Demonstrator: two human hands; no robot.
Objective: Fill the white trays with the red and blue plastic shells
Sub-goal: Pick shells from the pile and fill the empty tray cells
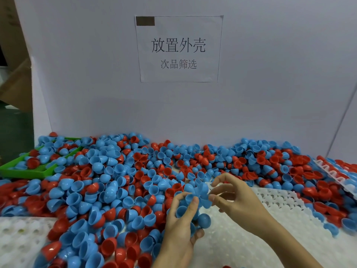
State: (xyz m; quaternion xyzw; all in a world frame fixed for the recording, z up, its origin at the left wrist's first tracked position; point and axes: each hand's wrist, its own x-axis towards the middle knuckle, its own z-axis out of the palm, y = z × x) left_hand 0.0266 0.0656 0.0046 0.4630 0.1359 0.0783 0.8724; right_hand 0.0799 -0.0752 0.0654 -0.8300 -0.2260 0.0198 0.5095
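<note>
Blue shells bunched in the left hand (183, 215), fingers curled round several at once. Right hand (231, 198) half-open, fingertips pinching one blue shell (204, 200) off the bunch. Loose pile of red and blue shells (108, 182) spreads across the bench; white tray (270, 206) lies under and right of the hands, its pockets looking mostly bare. Step, by my reading: picking and feeding. Next move calls for seating the pinched shell in an open pocket.

Red and blue shells (108, 182), white trays (270, 209), green bin (29, 172)
</note>
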